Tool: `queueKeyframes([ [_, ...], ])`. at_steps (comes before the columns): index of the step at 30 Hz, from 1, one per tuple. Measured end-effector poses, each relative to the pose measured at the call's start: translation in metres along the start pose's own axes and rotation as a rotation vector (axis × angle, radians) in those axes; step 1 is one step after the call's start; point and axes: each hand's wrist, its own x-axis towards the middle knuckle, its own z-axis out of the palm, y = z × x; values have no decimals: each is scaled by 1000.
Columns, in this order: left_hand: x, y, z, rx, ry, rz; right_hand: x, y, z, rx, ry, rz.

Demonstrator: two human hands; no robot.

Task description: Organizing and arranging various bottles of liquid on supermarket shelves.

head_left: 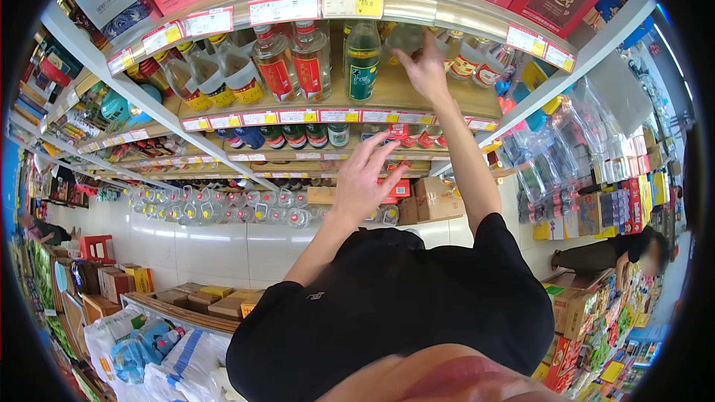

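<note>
My right hand (428, 71) reaches onto the upper shelf and grips a clear bottle (406, 38), blurred and partly hidden under the shelf edge above. Left of it a clear bottle with a green label (362, 75) stands upright. Further left are two clear bottles with red labels (309, 67) and several with yellow labels (247, 86). To the right stand several bottles with red-and-white labels (465, 61). Lower down, in front of the shelving, my left hand (363, 176) is raised with its fingers apart and holds nothing.
A strip of price tags (301, 116) runs along the shelf edge. White shelf uprights (106, 61) flank the bay. Several plastic jugs (190, 204) and cardboard boxes (438, 199) are at floor level. Behind stands a display with boxes (232, 304). A person (603, 254) bends over goods at right.
</note>
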Motion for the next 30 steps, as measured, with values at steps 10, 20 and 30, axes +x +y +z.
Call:
queueKeyframes([
  [10, -48, -15, -12, 73, -112, 55, 50, 15, 4, -433, -281, 197],
  [20, -93, -45, -25, 140, -179, -115, 57, 9, 14, -376, -312, 270],
  [30, -105, -64, -40, 135, -153, -172, 12, 10, 36, -310, 9, 250],
])
